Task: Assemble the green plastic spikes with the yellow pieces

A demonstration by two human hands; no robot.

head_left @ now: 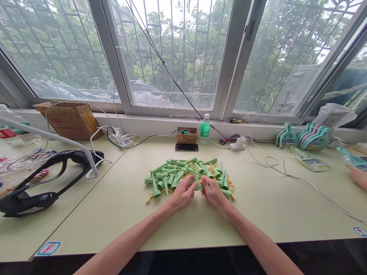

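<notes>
In the head view, a heap of green plastic cone-shaped spikes (164,177) with ribbed caps lies on the table, mixed with small yellow plastic pieces (149,198). At the near edge of this heap, one green spike (196,176) stands point up between my hands. My left hand (184,192) is closed around its wide base from the left. From the other side, my right hand (212,191) pinches at the same base. My fingers partly cover the base, and whether a yellow piece is also in them cannot be made out.
Behind the heap are a black phone (186,147), a small cardboard box (187,134) and a bottle with a green label (205,129). A black headset (51,179) lies left. A white cable (304,182) crosses the right side, near hangers (314,136) and another person's hand (358,176).
</notes>
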